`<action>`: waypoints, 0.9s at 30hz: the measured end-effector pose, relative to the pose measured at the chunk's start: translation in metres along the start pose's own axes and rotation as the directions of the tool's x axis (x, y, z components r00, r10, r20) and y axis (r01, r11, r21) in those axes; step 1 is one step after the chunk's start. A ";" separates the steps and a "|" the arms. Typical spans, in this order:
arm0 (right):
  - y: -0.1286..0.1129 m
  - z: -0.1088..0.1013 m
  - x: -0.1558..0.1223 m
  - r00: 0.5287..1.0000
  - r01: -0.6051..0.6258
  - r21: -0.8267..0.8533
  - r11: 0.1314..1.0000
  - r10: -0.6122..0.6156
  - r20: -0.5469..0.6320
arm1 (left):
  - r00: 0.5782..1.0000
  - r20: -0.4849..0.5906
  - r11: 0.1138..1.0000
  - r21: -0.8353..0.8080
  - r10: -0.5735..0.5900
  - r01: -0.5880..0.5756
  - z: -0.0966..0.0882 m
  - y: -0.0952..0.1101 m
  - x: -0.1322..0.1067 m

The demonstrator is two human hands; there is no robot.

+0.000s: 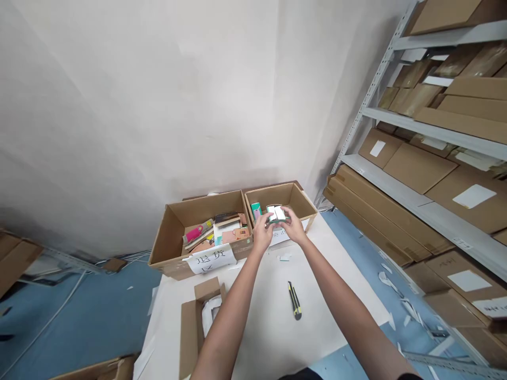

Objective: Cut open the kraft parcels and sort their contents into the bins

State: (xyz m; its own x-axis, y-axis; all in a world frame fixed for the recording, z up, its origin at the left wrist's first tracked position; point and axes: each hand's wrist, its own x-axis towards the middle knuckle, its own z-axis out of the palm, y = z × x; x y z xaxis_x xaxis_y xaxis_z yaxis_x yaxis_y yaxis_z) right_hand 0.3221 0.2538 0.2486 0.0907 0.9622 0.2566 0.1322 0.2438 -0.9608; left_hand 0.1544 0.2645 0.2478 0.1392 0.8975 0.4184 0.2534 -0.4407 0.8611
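Both my arms reach forward over a white table. My left hand and my right hand are closed together round a small white and green box, held at the near rim of the right cardboard box. That box holds a small teal item. Beside it, the left cardboard box is filled with several colourful small packages and has a white paper label with handwriting on its front.
A black and yellow utility knife lies on the table. An opened carton with white packing sits at the near left. Metal shelving stacked with flat cardboard boxes fills the right. Paper scraps litter the blue floor.
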 end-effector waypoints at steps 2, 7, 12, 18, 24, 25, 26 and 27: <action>-0.004 -0.033 0.026 0.999 0.033 -0.002 0.999 -0.033 -0.023 | 1.000 0.001 0.999 -0.039 0.030 -0.030 0.031 0.011 0.032; 0.017 -0.106 0.075 0.998 0.045 0.048 0.998 -0.043 -0.053 | 0.998 0.059 0.986 -0.167 0.007 0.003 0.113 0.005 0.092; 0.066 -0.135 0.094 0.994 -0.105 0.129 0.986 0.101 0.041 | 0.971 0.194 0.952 -0.241 -0.144 0.189 0.156 -0.032 0.104; 0.111 -0.137 0.087 0.934 -0.355 0.172 0.919 0.344 0.094 | 0.880 0.249 0.882 -0.149 -0.405 0.448 0.157 -0.063 0.085; 0.118 -0.126 0.078 0.970 -0.232 0.137 0.963 0.239 -0.037 | 0.943 0.102 0.943 -0.070 -0.317 0.324 0.128 -0.058 0.075; 0.115 -0.124 0.073 0.978 -0.198 0.140 0.970 0.204 -0.033 | 0.951 0.093 0.951 -0.066 -0.296 0.303 0.122 -0.054 0.072; 0.111 -0.121 0.067 0.985 -0.166 0.139 0.976 0.171 -0.024 | 0.956 0.085 0.956 -0.063 -0.280 0.286 0.116 -0.051 0.067; 0.106 -0.118 0.060 0.990 -0.138 0.133 0.981 0.142 -0.014 | 0.960 0.079 0.960 -0.063 -0.269 0.275 0.109 -0.047 0.061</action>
State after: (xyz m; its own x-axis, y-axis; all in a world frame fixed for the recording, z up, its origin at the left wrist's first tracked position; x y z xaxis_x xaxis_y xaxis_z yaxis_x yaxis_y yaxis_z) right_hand 0.4584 0.3227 0.1744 0.1220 0.9853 0.1195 -0.0145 0.1222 -0.9924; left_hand 0.2557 0.3383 0.2013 0.1409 0.9791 0.1468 0.2212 -0.1756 0.9593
